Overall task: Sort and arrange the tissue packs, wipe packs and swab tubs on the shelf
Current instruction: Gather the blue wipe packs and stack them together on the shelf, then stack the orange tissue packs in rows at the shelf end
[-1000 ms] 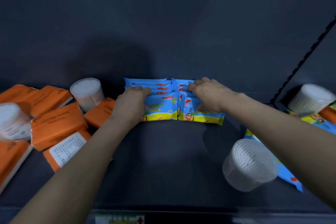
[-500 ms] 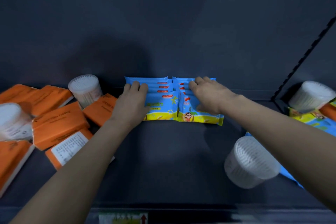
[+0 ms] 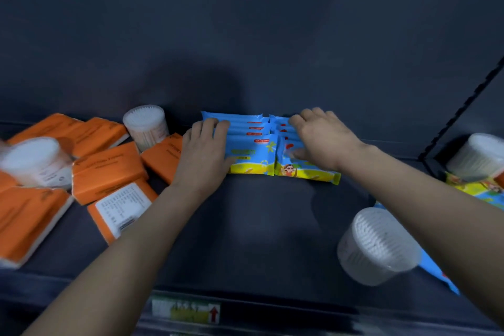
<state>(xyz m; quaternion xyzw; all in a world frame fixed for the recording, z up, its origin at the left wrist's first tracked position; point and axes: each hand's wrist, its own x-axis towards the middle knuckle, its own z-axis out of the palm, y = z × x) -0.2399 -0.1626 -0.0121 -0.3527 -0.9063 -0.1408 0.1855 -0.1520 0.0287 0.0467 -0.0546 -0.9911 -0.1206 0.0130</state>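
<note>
Two side-by-side rows of blue wipe packs (image 3: 252, 144) lie overlapped at the back middle of the dark shelf (image 3: 245, 226). My left hand (image 3: 203, 153) rests flat on the left end of the left row, fingers straight. On the right row my right hand (image 3: 323, 138) presses down with its fingers stretched over the packs. Several orange tissue packs (image 3: 107, 169) lie scattered at the left. Among them stand two swab tubs, one at the back (image 3: 146, 125) and one blurred at the far left (image 3: 32, 161).
A swab tub (image 3: 377, 245) lies tilted at the front right on another blue wipe pack (image 3: 436, 270). Behind a black divider (image 3: 461, 114) at the right sit one more tub (image 3: 482, 155) and a colourful pack (image 3: 477, 185). A price label (image 3: 188, 311) marks the shelf's front edge.
Both hands have slid slightly back over the wipe packs, squaring the two rows. The view shifted a little; the front right tub appears lower.
</note>
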